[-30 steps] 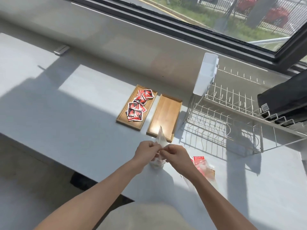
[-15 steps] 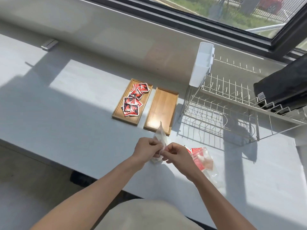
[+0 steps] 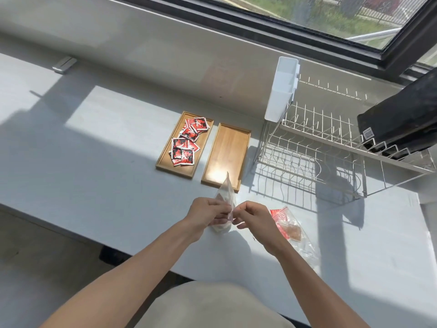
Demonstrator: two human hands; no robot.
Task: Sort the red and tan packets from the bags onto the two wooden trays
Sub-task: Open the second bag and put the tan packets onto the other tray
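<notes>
Two wooden trays lie side by side on the white counter. The left tray (image 3: 165,162) holds several red packets (image 3: 185,144). The right tray (image 3: 227,150) has nothing in it. Just in front of the right tray I hold a clear plastic bag (image 3: 226,189) upright, my left hand (image 3: 208,213) and my right hand (image 3: 251,215) both pinching it near its middle. Its contents are mostly hidden by my fingers. A second clear bag (image 3: 292,229) with red and tan packets lies on the counter to the right of my right hand.
A white wire dish rack (image 3: 314,159) with a white cutlery holder (image 3: 282,88) stands right of the trays. A black bag (image 3: 402,119) rests on its far end. A small grey object (image 3: 64,64) lies far left by the wall. The counter edge runs below my forearms.
My hands stay on the upright bag, fingers shifting slightly apart. The view has tilted down, so the trays and rack sit a little higher in the frame.
</notes>
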